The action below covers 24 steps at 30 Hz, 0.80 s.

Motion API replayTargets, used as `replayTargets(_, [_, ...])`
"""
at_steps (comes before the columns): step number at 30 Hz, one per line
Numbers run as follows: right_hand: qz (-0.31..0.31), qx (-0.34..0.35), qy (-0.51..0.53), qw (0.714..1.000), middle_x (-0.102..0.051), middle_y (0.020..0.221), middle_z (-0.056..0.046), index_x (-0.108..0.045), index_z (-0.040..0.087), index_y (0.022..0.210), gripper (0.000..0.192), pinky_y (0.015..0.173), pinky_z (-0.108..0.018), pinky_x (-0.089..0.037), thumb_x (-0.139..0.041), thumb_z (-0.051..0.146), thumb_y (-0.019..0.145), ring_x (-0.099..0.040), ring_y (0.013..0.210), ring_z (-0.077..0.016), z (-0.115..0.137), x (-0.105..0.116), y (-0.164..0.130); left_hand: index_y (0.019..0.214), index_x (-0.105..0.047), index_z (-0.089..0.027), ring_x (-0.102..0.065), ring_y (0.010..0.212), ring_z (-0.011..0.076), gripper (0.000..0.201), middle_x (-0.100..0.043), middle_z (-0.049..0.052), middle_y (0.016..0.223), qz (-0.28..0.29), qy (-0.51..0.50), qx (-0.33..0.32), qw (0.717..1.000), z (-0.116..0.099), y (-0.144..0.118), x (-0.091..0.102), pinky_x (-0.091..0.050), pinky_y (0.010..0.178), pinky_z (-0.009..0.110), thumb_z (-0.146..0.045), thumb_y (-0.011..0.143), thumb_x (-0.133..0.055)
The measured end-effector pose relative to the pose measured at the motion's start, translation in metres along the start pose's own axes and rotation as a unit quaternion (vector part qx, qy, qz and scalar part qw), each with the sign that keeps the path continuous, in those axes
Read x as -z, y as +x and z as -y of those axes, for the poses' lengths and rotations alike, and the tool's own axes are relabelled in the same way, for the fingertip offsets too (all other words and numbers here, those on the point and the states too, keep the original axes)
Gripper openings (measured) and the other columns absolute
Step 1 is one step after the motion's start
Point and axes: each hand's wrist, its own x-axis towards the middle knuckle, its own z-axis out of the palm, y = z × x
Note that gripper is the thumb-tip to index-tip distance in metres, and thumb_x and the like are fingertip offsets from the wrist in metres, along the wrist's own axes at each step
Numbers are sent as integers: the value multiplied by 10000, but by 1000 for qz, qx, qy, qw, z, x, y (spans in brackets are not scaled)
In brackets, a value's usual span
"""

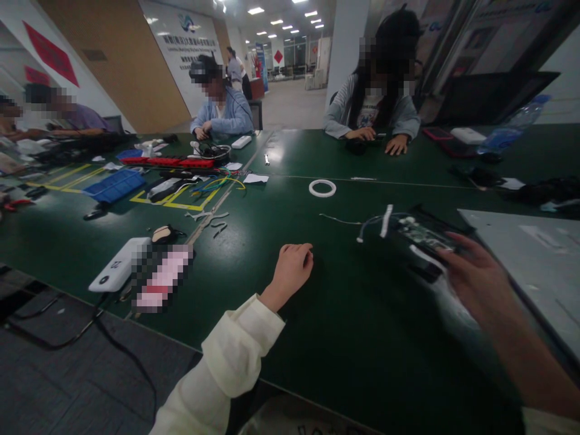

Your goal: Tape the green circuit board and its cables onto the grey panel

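Note:
My right hand is closed on the near end of a green circuit board, holding it over the right side of the table. Thin cables with a white label trail left from the board. Beneath the board and hand is a blurred black-and-white piece and something pale and see-through, too smeared to name. My left hand rests on the green tabletop with its fingers curled in; nothing shows in it. A white tape ring lies beyond both hands.
At left lie a white power bank, a pink phone and a mouse. Farther back are a blue tray, wires and a red power strip. A grey panel is at right. Co-workers sit across the table.

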Motion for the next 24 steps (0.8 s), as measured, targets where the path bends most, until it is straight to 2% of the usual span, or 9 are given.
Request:
replayTargets(2, [64, -88, 98, 989, -597, 1151, -85, -510, 261, 1216, 558, 790, -238, -546, -699, 285, 691, -590, 1045, -212, -1, -29, -8, 1115, -531, -197, -590, 960, 146, 231, -648, 12, 1014, -7, 2, -2, 1000, -1, 0, 1, -387, 976, 391, -203, 910, -425])
replayTargets(4, [113, -117, 127, 978, -614, 1126, -44, -492, 285, 1223, 647, 775, -259, -565, -749, 293, 629, -603, 1022, -223, 0, -53, -17, 1104, -531, -193, -581, 961, 149, 232, -639, 15, 1009, -25, 5, -9, 1000, -4, 0, 2, -395, 965, 378, -175, 898, -426])
replayTargets(9, [242, -103, 106, 959, -620, 1124, -62, -329, 276, 1355, 787, 822, -369, -553, -727, 346, 679, -611, 1006, -250, 3, -89, -34, 1145, -512, -187, -521, 1054, 171, 271, -581, 58, 1112, -77, 37, -51, 995, -20, -2, 5, -394, 958, 357, -180, 904, -388])
replayTargets(11, [284, -76, 89, 952, -620, 1124, -80, -231, 249, 1403, 838, 852, -398, -531, -691, 369, 713, -614, 998, -249, 3, -99, -36, 1176, -500, -193, -497, 1092, 192, 293, -563, 72, 1155, -65, 67, -96, 991, -33, 2, 5, -372, 979, 377, -215, 918, -363])
replayTargets(13, [310, -41, 38, 949, -629, 1100, -86, -158, 222, 1430, 863, 850, -412, -523, -650, 390, 741, -626, 962, -245, 3, -106, -36, 1194, -491, -196, -482, 1114, 208, 308, -553, 74, 1183, -27, 98, -155, 983, -47, 12, 2, -349, 996, 389, -229, 923, -350])
replayTargets(16, [303, 22, -96, 948, -631, 1081, -91, -134, 205, 1451, 805, 857, -423, -512, -566, 387, 797, -629, 937, -244, 2, -109, -33, 1149, -512, -176, -485, 1100, 210, 291, -545, 76, 1189, 7, 118, -194, 974, -65, 37, -7, -332, 1007, 402, -263, 932, -339])
replayTargets(19, [268, 87, -209, 937, -613, 1109, -101, -133, 200, 1462, 753, 874, -427, -498, -503, 404, 839, -617, 954, -248, 1, -101, -28, 1085, -544, -167, -504, 1076, 211, 326, -555, 74, 1153, 16, 115, -168, 979, -71, 60, -21, -358, 979, 410, -315, 953, -284])
replayTargets(24, [219, 143, -336, 905, -628, 1051, -71, -339, 215, 1387, 594, 780, -385, -514, -470, 453, 858, -621, 846, -219, -1, -74, -9, 1069, -570, -169, -510, 1095, 224, 401, -562, 75, 1166, 46, 93, -152, 983, -61, 69, -46, -388, 955, 436, -386, 960, -250])
